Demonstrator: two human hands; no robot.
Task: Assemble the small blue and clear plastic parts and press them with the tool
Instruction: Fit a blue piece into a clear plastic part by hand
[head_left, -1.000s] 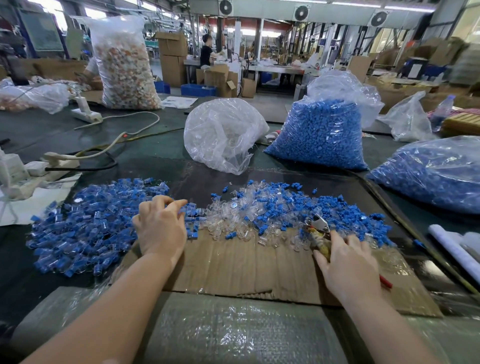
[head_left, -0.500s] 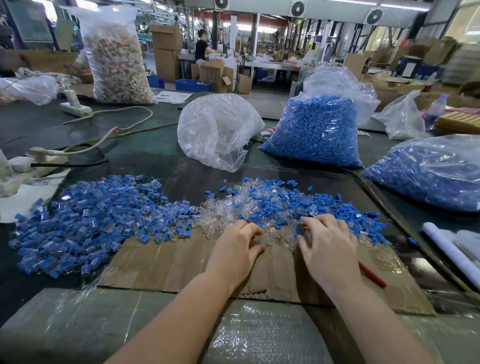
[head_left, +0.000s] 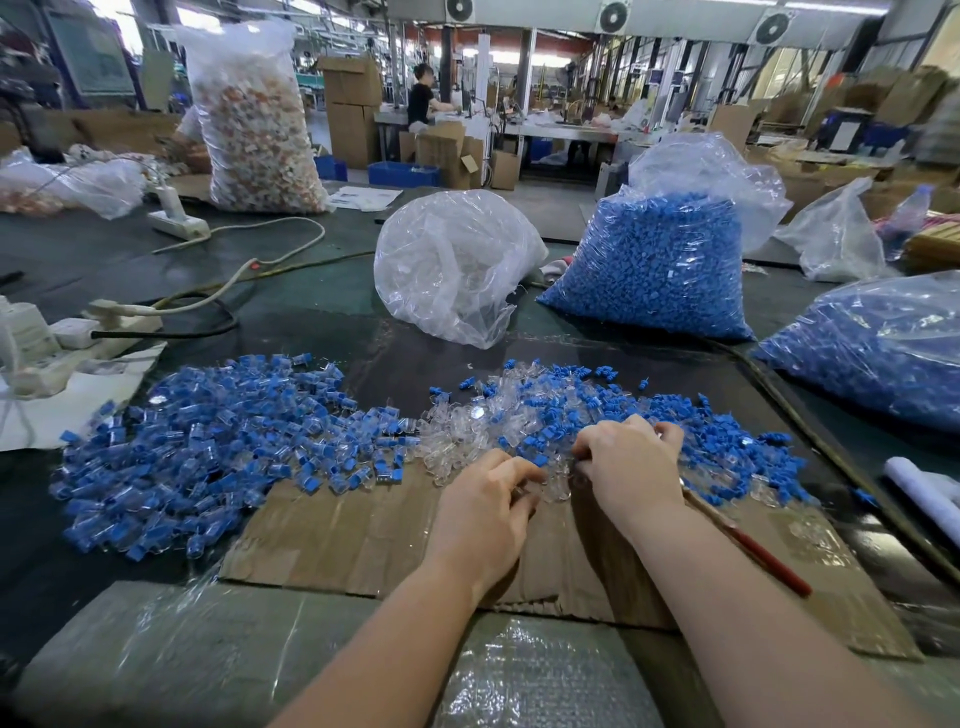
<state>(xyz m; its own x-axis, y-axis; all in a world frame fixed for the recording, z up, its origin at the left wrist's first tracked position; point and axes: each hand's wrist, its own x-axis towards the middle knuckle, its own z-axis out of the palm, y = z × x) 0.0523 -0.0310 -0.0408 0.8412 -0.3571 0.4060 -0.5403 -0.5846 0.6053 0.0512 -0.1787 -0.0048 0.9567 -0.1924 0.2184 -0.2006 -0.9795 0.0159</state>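
- Both hands meet at the far edge of the cardboard sheet (head_left: 363, 540), over the loose parts pile (head_left: 561, 410).
- Left hand (head_left: 485, 512) curls round something clear; right hand (head_left: 626, 467) grips the red-handled tool (head_left: 748, 545).
- Seemingly fitting a pair; pressing comes next.

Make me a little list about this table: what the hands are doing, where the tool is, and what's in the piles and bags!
left hand: fingers curled, picking at clear parts at the pile's near edge
right hand: curled over the tool, fingers in the same clear parts
tool: red handle sticks out behind the right hand; its head is hidden
left pile: clear pieces with blue inside
middle pile: loose clear and blue parts mixed
cardboard: flat under both hands
blue bag: full of blue parts
clear bag: looks mostly empty
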